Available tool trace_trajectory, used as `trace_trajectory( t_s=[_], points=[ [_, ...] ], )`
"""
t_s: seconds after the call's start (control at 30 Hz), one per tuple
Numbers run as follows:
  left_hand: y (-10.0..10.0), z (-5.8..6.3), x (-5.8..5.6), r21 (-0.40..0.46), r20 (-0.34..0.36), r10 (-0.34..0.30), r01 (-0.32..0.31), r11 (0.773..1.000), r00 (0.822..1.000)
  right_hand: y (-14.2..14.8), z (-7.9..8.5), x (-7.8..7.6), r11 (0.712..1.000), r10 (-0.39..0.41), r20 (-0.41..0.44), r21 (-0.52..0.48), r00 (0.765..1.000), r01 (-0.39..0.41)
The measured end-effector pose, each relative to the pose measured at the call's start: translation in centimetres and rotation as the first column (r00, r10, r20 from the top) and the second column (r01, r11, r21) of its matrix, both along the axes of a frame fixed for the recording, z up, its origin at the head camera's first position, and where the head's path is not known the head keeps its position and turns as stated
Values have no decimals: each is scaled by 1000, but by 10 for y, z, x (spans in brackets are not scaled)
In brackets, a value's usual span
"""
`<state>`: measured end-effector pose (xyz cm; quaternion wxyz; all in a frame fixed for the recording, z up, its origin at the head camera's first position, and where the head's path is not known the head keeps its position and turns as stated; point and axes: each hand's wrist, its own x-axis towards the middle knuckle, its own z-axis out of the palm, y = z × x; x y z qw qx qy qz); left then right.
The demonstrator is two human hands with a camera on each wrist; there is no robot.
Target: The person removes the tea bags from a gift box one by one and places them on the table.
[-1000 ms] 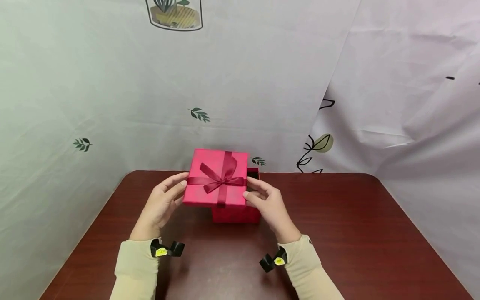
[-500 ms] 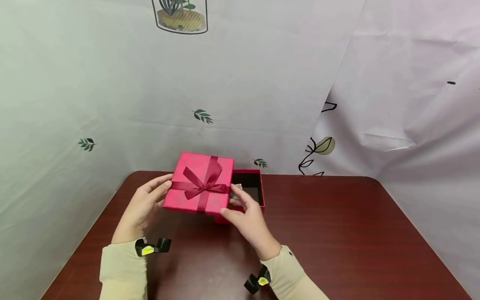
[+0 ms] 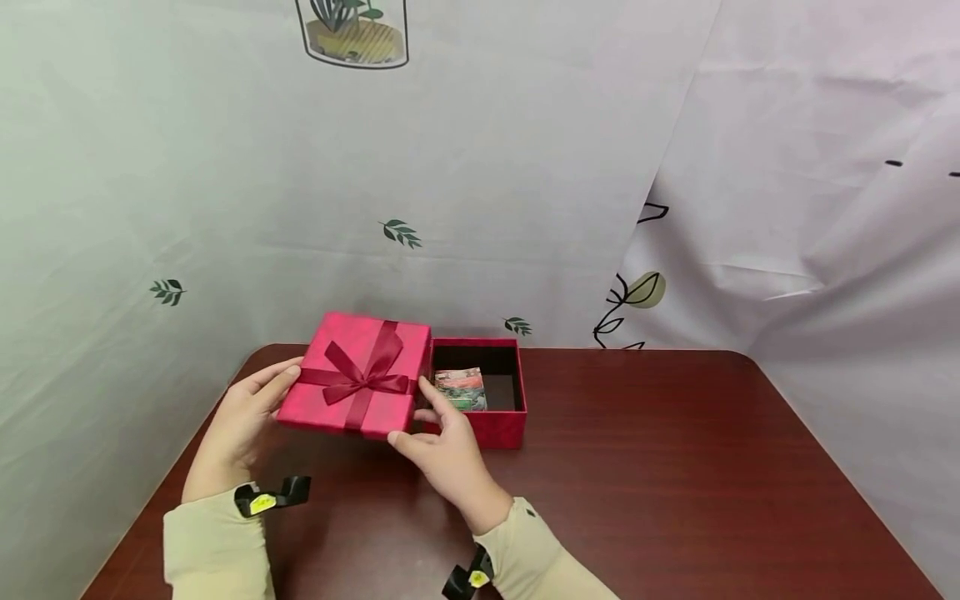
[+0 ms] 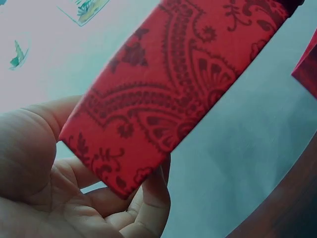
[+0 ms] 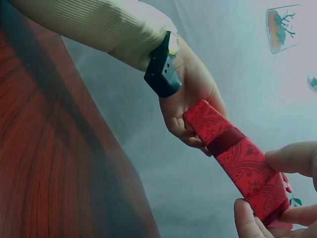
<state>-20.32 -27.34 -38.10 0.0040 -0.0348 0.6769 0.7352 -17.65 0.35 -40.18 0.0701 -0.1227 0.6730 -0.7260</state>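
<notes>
A square red gift box lid with a dark red ribbon and bow is held up between both hands, left of its box. My left hand grips the lid's left side; in the left wrist view the hand has its thumb and fingers round a patterned corner. On the opposite side my right hand pinches the edge, thumb at the near corner. The red gift box stands uncovered, its dark inside showing. In its left part lies a small item with a colourful printed picture, partly hidden by the lid.
The dark red-brown table has rounded far corners. Right behind it hangs a pale cloth backdrop with printed leaves and a jar. A black wrist camera sits on the left cuff, another wrist camera on the right.
Both hands have carried the lid leftward off the box, which was mostly covered a second ago. The box's inside and the printed item have come into sight; the box stays in place.
</notes>
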Motion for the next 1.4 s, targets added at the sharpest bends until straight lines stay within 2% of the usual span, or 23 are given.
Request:
trace_trajectory(
  t_s=[0.1,0.27,0.4,0.47,0.63,0.8,0.93,1.03,1.3,1.4],
  points=[
    [-6,-2,1,8,14,11,-11,1000,1000,-9,-2,0,1000,-3,-3,8,1000,3],
    [-11,-7,-2,-101,72,37,-30,994,997,-25,-10,-4,999,-22,-10,39,1000,23],
    [-15,-15,-6,-242,111,74,-45,969,991,-36,-18,-8,997,-24,-12,68,1000,25],
    [-16,-21,-8,-310,119,98,-57,949,988,-40,-23,-10,997,-21,-11,79,1000,22],
    [-19,-35,-14,-385,143,149,-84,919,978,-49,-32,-15,994,-37,-1,99,999,37],
    [-20,-50,-21,-352,173,165,-96,931,971,-60,-43,-21,989,-73,-19,129,997,75],
    [-16,-62,-27,-291,203,200,-136,947,958,-65,-52,-27,980,-91,-37,174,995,96],
    [-11,-69,-31,-267,215,217,-157,951,952,-68,-59,-32,975,-106,-32,193,994,110],
    [-4,-76,-36,-268,187,238,-183,946,953,-72,-66,-42,978,-111,10,178,994,108],
    [-1,-76,-37,-276,165,237,-186,943,957,-74,-69,-45,976,-120,-3,184,993,118]
  ],
)
